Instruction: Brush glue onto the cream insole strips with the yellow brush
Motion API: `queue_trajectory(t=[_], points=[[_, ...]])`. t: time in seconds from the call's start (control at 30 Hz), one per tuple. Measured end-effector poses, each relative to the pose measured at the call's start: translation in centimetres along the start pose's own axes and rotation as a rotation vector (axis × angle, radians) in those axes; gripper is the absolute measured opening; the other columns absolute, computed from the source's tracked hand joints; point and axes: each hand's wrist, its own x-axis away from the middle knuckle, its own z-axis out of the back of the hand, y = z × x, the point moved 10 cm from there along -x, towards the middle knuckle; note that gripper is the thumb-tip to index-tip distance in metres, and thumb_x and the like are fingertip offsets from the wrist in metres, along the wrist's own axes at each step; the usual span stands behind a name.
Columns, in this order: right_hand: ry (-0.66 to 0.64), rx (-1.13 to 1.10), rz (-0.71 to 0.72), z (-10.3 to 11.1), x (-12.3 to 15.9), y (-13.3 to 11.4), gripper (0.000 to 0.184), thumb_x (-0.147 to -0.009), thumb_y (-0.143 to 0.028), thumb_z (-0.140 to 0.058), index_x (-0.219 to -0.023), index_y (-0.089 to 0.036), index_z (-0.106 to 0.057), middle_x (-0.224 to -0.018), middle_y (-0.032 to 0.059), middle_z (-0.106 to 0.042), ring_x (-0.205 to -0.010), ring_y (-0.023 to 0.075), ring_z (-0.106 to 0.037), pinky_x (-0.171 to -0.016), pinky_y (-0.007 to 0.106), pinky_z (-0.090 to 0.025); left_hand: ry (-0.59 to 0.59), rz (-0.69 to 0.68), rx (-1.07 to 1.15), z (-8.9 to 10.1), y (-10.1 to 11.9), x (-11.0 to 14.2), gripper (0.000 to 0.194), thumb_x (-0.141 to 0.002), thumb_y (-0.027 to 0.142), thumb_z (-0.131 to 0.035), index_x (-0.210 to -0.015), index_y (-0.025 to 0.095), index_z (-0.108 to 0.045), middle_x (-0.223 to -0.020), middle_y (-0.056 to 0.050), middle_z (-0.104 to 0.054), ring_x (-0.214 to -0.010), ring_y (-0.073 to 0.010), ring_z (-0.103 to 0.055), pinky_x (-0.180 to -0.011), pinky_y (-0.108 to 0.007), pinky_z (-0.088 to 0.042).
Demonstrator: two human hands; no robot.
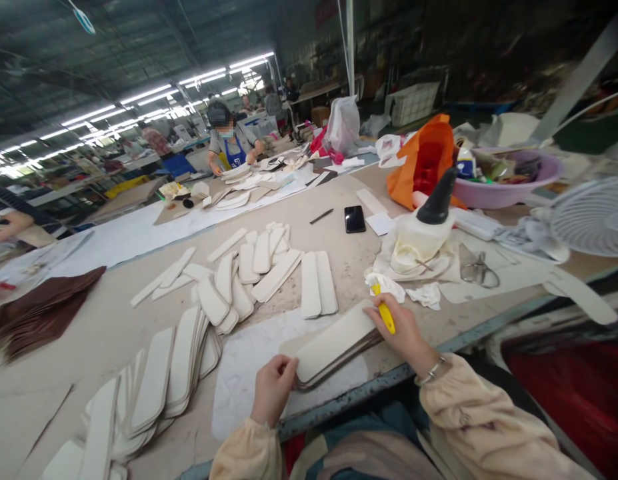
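Observation:
In front of me lies a stack of long off-white strips with rounded ends (333, 340), close to the table's near edge. The fingers of my left hand (276, 387) pinch the left end of the top strip. My right hand (406, 333) is at the strip's other end, closed round a yellow-handled tool (387, 319); the tool's working end is too small to make out. Two similar strips (319, 283) lie just behind the stack. A white sheet (249, 373) is spread under it.
Piles of strips (179, 360) fan out to my left. Farther back are a phone (355, 219), a pen (321, 216), a white container with a black cone (419, 233), scissors (481, 272), an orange bag (423, 160), a purple basin (509, 190) and a fan (593, 217). A co-worker (233, 143) stands across.

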Motion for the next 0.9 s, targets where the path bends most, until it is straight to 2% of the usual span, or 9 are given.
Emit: queue_trajectory(t=[0.23, 0.47, 0.6, 0.7, 0.77, 0.9], points=[[-0.052, 0.039, -0.02, -1.6, -0.1, 1.4, 0.02, -0.09, -0.044, -0.05, -0.09, -0.024, -0.05, -0.074, 0.0023, -0.063, -0.063, 0.02, -0.062, -0.059, 0.03, -0.046, 0.034, -0.029, -0.112, 0.1, 0.0, -0.5, 0.031, -0.078, 0.047, -0.053, -0.061, 0.021, -0.058, -0.045, 0.003, -0.056, -0.049, -0.0161, -0.053, -0.054, -0.026, -0.035], [-0.087, 0.073, -0.014, -2.6, 0.1, 2.1, 0.019, -0.091, -0.041, -0.048, -0.09, -0.023, -0.05, -0.075, 0.0028, -0.063, -0.066, 0.0208, -0.063, -0.061, 0.03, -0.046, 0.032, -0.016, -0.059, -0.2, -0.7, -0.8, 0.03, -0.078, 0.047, -0.055, -0.063, 0.02, -0.056, -0.046, 0.003, -0.055, -0.049, -0.0151, -0.053, -0.053, -0.026, -0.036], [-0.084, 0.075, -0.024, -2.7, 0.2, 2.4, 0.019, -0.09, -0.042, -0.049, -0.089, -0.023, -0.05, -0.073, 0.0022, -0.063, -0.065, 0.0207, -0.062, -0.06, 0.03, -0.045, 0.031, 0.013, 0.07, -0.5, -1.8, -0.6, 0.029, -0.08, 0.049, -0.051, -0.085, 0.02, -0.053, -0.051, 0.006, -0.052, -0.048, -0.0144, -0.055, -0.048, -0.024, -0.038], [-0.08, 0.082, -0.031, -2.7, 0.3, 2.6, 0.021, -0.09, -0.043, -0.049, -0.089, -0.023, -0.051, -0.072, 0.0022, -0.063, -0.064, 0.021, -0.062, -0.059, 0.03, -0.045, 0.047, 0.04, 0.149, -0.5, -2.5, -0.1, 0.039, -0.082, 0.051, -0.047, -0.104, 0.018, -0.049, -0.054, 0.008, -0.049, -0.046, -0.0138, -0.054, -0.044, -0.023, -0.037], [-0.074, 0.086, -0.025, -2.6, 0.3, 2.5, 0.021, -0.09, -0.043, -0.049, -0.09, -0.023, -0.051, -0.072, 0.0022, -0.063, -0.064, 0.0213, -0.062, -0.059, 0.03, -0.044, 0.052, 0.048, 0.171, -0.4, -2.7, 0.2, 0.045, -0.08, 0.052, -0.051, -0.108, 0.017, -0.049, -0.056, 0.008, -0.049, -0.047, -0.0132, -0.053, -0.043, -0.023, -0.037], [-0.073, 0.084, -0.015, -2.7, 0.3, 2.5, 0.019, -0.09, -0.042, -0.049, -0.09, -0.023, -0.051, -0.072, 0.0023, -0.063, -0.064, 0.0217, -0.062, -0.06, 0.031, -0.044, 0.065, 0.045, 0.173, -0.6, -3.0, 0.5, 0.048, -0.071, 0.051, -0.064, -0.104, 0.016, -0.054, -0.059, 0.006, -0.052, -0.049, -0.0122, -0.051, -0.046, -0.024, -0.037]])
